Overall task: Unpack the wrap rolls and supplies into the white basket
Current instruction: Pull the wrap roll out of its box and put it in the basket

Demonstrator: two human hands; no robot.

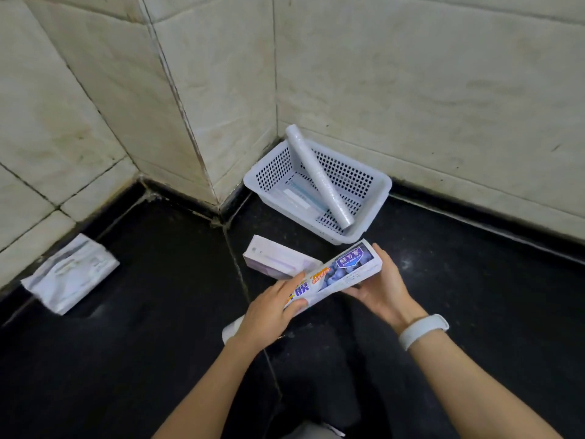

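A long printed wrap box (343, 270) with blue and white graphics is held level above the dark floor. My left hand (272, 308) grips its near left end and my right hand (381, 288) cups its far right end. Just beyond it stands the white perforated basket (376, 198) in the wall corner. A clear wrap roll (318, 175) leans diagonally in the basket, its top end poking over the back rim. A flat pack with a blue stripe (296, 196) lies on the basket's bottom. A pale lilac box (278, 259) rests on the floor left of the held box.
A white plastic pouch (71, 274) lies on the floor at the left, against the tiled wall (443, 90). A piece of white packaging (231, 332) shows under my left wrist. Cream tiled walls form a protruding corner behind the basket. The floor (126, 359) is black.
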